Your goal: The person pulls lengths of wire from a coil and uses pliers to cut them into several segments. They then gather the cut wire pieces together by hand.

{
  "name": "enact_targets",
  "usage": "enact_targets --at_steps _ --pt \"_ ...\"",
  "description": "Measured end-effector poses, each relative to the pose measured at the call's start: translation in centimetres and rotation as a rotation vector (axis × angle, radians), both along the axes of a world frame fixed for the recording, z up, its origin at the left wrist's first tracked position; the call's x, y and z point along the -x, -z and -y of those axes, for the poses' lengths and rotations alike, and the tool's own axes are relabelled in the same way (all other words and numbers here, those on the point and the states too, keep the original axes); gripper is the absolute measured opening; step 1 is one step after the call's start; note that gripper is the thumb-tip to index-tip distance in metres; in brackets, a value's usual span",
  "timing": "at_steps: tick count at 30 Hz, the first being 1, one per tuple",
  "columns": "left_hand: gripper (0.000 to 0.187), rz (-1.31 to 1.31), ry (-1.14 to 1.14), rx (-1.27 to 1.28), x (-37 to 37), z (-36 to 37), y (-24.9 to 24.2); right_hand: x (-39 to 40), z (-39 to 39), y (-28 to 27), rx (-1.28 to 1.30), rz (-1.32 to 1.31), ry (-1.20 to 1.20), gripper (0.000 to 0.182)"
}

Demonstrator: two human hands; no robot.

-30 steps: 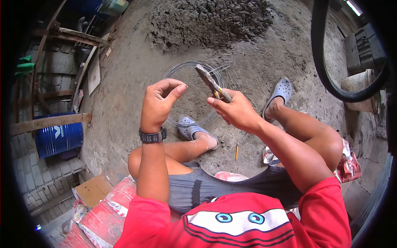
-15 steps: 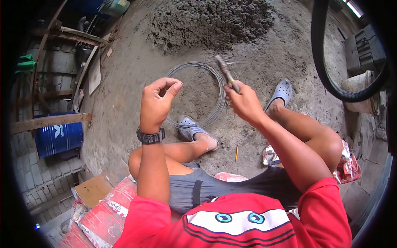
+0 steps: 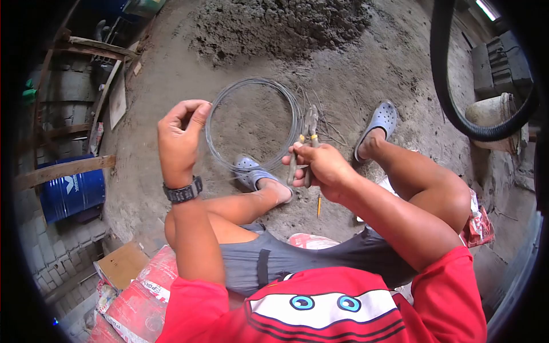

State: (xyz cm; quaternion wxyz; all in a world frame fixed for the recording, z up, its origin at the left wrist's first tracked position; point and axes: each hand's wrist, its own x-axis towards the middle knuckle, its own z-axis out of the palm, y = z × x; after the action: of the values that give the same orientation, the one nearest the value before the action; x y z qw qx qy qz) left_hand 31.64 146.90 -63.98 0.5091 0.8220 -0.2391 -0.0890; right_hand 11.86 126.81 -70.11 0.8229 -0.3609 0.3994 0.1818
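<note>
My right hand [image 3: 329, 168] grips a pair of pliers [image 3: 311, 121] with worn handles and yellow bands. Their handles are spread, with fingers about them, and the jaws point away from me. A coil of thin grey wire [image 3: 298, 108] lies on the ground beyond my hands, beside one clog. My left hand [image 3: 180, 137], with a dark watch on the wrist, is closed in a pinch near the coil's left side. Whatever is between thumb and forefinger is too fine to make out. Loose cut wires [image 3: 329, 123] lie just beyond the pliers.
A heap of wet grey mortar [image 3: 274, 28] spreads across the far ground. A pencil [image 3: 319, 206] lies between my legs. Blue drum [image 3: 74, 191] and wooden beam [image 3: 63, 171] stand left; a bucket [image 3: 492, 114] and concrete blocks [image 3: 497, 66] right. A black hose [image 3: 443, 68] hangs nearby.
My left hand has moved left, still pinched. My right hand has come lower and turned, and the pliers' handles now show spread apart.
</note>
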Motion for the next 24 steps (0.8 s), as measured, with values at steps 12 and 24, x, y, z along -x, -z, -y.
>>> enact_targets --at_steps 12,24 --pt "0.016 -0.009 -0.075 -0.037 -0.2 -0.5 -0.2 0.5 -0.3 -2.7 -0.208 -0.021 0.116 0.035" --pt "0.024 -0.035 -0.174 -0.074 -1.2 -2.2 0.2 2.9 -2.0 -8.6 -0.544 0.606 -0.304 0.061"
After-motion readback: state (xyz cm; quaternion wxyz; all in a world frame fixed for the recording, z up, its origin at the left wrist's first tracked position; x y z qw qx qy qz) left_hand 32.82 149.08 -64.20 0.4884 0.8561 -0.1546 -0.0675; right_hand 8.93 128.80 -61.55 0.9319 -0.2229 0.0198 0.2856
